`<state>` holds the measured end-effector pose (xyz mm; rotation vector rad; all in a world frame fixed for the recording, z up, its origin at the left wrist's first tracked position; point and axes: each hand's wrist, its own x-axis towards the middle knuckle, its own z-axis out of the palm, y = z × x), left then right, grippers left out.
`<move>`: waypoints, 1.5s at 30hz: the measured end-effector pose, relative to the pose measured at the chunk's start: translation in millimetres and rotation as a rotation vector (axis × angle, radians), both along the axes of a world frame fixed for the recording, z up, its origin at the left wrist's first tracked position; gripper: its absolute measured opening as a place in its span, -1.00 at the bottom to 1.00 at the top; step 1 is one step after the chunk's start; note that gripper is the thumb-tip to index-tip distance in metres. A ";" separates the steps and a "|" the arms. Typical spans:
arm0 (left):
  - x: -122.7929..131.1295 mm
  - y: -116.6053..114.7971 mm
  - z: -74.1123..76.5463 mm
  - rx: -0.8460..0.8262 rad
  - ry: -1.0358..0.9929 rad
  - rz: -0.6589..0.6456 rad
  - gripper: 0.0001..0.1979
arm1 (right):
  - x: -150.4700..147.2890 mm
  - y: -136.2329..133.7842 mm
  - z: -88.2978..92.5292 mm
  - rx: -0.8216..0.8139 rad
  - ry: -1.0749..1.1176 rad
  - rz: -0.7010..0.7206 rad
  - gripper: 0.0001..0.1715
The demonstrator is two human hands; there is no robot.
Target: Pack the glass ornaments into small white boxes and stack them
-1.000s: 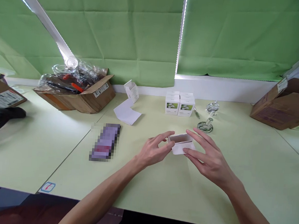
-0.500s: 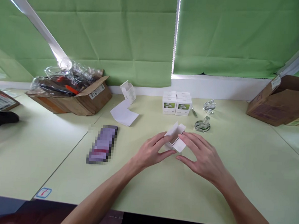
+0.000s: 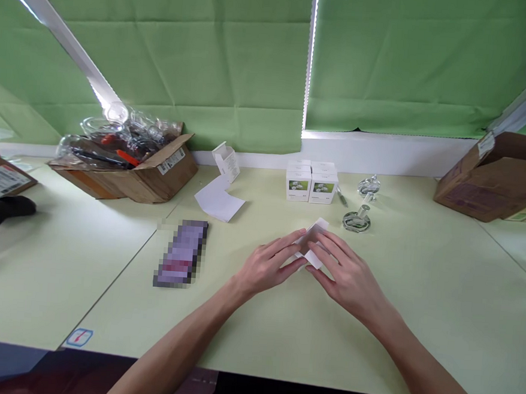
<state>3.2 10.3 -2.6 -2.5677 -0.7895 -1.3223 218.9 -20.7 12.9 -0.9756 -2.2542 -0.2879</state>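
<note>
A small white cardboard box (image 3: 313,235), partly folded and tilted, rests on the pale green table (image 3: 417,304) between my hands. My left hand (image 3: 267,266) pinches its left side with the fingertips. My right hand (image 3: 345,275) covers its right side from above, fingers spread over the flaps. Much of the box is hidden under my fingers. Behind it stand white printed boxes (image 3: 311,185) in a tight group.
A glass piece (image 3: 357,218) and another (image 3: 368,185) lie just beyond the box. A flat white sheet (image 3: 218,200) and an open white carton (image 3: 226,158) are at the back left, near a brown box of wrapped glassware (image 3: 126,157). A blurred dark object (image 3: 181,253) lies left. Another brown box (image 3: 494,177) is at right.
The white box went from lying open and flat-sided to being turned and folded up between both hands. My hands have closed in around it. The view shifted slightly.
</note>
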 end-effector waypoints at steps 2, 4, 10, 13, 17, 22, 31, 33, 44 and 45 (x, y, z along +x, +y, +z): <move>-0.3 0.3 -0.5 0.002 0.003 0.024 -0.82 | -2.7 0.3 0.1 -0.006 0.017 0.003 -0.53; -0.5 0.4 0.3 0.043 0.028 0.052 -0.76 | -3.8 0.7 0.7 -0.009 0.023 0.011 -0.52; -5.7 2.9 1.6 0.139 0.078 0.172 -0.56 | -2.1 1.2 0.8 0.004 0.004 0.030 -0.63; -6.0 2.6 0.1 -0.007 -0.001 0.154 -0.52 | -4.1 -1.0 -1.1 0.029 -0.015 0.011 -0.61; 3.4 -4.3 3.0 -0.413 -0.247 0.105 -0.64 | -12.2 -9.1 -3.9 0.077 -0.070 -0.004 -0.46; 11.0 -9.1 8.0 -0.632 -0.315 0.090 -0.70 | -18.6 -20.1 -1.4 0.027 0.008 0.076 -0.48; 3.4 -1.6 2.2 -0.856 -0.384 -0.022 -0.61 | 18.9 2.1 17.5 0.044 0.497 -0.089 -0.75; 2.6 -0.9 1.5 -0.885 -0.396 -0.038 -0.61 | 36.7 14.6 15.6 -0.006 0.601 -0.288 -0.79; 0.7 0.9 10.5 -1.126 -0.422 -0.133 -0.56 | 99.7 85.3 -13.2 -0.627 0.461 -0.497 -0.30; 0.3 1.2 11.2 -1.145 -0.420 -0.144 -0.55 | 99.0 88.1 -14.0 -0.627 0.429 -0.521 -0.34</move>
